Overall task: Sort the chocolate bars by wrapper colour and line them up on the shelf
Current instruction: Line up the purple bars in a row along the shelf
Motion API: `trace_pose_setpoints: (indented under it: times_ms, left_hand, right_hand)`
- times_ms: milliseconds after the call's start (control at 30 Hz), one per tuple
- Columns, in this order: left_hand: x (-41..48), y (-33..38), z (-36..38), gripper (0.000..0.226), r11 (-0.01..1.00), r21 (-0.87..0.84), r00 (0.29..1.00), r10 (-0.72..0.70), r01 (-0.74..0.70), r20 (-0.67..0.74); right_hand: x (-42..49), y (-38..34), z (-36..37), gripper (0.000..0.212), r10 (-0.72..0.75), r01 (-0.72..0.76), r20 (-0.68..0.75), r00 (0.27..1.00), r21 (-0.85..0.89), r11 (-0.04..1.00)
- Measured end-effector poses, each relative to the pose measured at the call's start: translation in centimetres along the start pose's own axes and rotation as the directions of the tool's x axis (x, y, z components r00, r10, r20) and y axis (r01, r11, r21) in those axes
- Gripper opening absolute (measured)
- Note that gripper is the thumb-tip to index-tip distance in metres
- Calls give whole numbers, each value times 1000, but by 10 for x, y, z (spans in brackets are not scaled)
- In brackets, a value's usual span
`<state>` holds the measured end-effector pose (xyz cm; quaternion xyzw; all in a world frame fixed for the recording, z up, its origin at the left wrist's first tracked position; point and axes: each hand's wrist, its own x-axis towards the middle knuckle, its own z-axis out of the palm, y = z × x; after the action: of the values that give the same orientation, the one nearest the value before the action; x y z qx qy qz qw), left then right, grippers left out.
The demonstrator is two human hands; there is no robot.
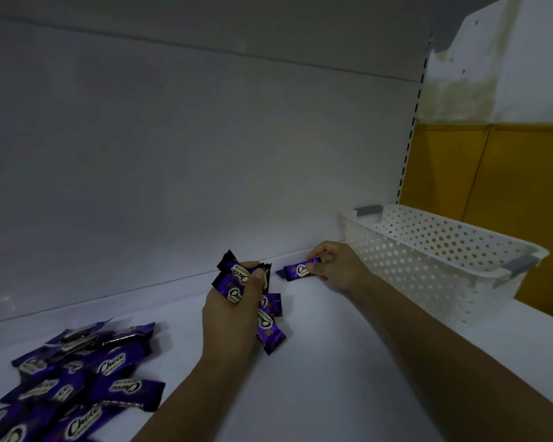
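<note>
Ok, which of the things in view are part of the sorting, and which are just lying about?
In the job: single purple bar in right hand; bunch of purple bars in left hand; loose pile of purple bars; shelf.
Lying about: white basket; yellow panel.

Left hand (233, 311) with fingers curled in a grip, right hand (339, 266) farther forward, fingers pinching

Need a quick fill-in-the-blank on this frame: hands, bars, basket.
1. The left hand grips a bunch of bars; the right hand pinches just ___.
2. The right hand's bar is wrapped in ___.
3. The basket on the shelf is coloured ___.
4. The loose pile lies to the ___ of both hands.
Missing: one; purple; white; left.
</note>
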<state>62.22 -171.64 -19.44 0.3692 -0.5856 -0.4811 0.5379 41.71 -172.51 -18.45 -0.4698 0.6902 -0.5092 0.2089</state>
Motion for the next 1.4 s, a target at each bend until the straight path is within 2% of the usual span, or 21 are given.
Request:
trace_pose_setpoints:
  times_ms: [133, 267, 400, 500, 733, 767, 800, 833, 867, 900, 967, 1033, 1100, 1300, 1400]
  left_hand:
    - [4, -1, 1, 8, 1000, -16, 1000, -14, 14, -5]
    - [4, -2, 1, 7, 999, -41, 1000, -15, 15, -14]
    - [5, 0, 0, 11, 999, -40, 1000, -19, 18, -17]
    - [3, 0, 1, 13, 999, -29, 1000, -25, 25, -12]
    - [1, 0, 1, 13, 997, -42, 998, -62, 63, 14]
    - [1, 1, 1, 11, 996, -46, 997, -70, 72, 33]
    - [0, 2, 2, 11, 996, -46, 996, -71, 74, 52]
    - [1, 3, 2, 13, 997, -48, 995, -64, 68, 71]
    - [2, 3, 2, 15, 996, -56, 995, -58, 63, 85]
    - [3, 3, 1, 15, 996, -69, 994, -56, 63, 96]
    - [3, 4, -1, 16, 992, -102, 991, -64, 76, 117]
    - [3, 3, -2, 17, 990, -119, 991, -56, 71, 125]
    - [3, 2, -2, 16, 993, -101, 993, -55, 66, 106]
    - [2, 0, 0, 10, 999, -26, 999, -34, 35, 41]
    - [3, -2, 0, 5, 998, -33, 999, -53, 53, -8]
  right_hand:
    - [7, 9, 3, 11, -99, 93, -28, 995, -174, 980]
    - [5, 13, 8, 16, -224, 192, -90, 971, -275, 942]
    - [-10, 8, 6, 17, -434, 379, 18, 901, -518, 767]
    - [-20, 6, 8, 26, -415, 407, 128, 901, -579, 706]
    - [-24, 2, 5, 27, -374, 389, 159, 913, -611, 689]
    - [-24, -1, 6, 24, -382, 378, 123, 916, -584, 719]
    - [-25, -8, 8, 18, -362, 353, 77, 929, -470, 809]
    - [-26, -16, 10, 14, -306, 312, 62, 950, -268, 912]
    - [-28, -27, 11, 19, -243, 249, 110, 964, -46, 967]
    - [-30, -36, 11, 27, -211, 195, 193, 958, 96, 976]
    - [-35, -45, 11, 31, -185, 141, 354, 917, 146, 979]
    - [-38, -48, 12, 16, -181, 136, 417, 891, 136, 981]
    - [-37, -48, 11, 8, -164, 111, 385, 908, 157, 981]
    - [-41, -48, 12, 14, -165, 87, 396, 903, 207, 974]
    - [-39, -51, 6, 17, -143, 37, 309, 940, 326, 945]
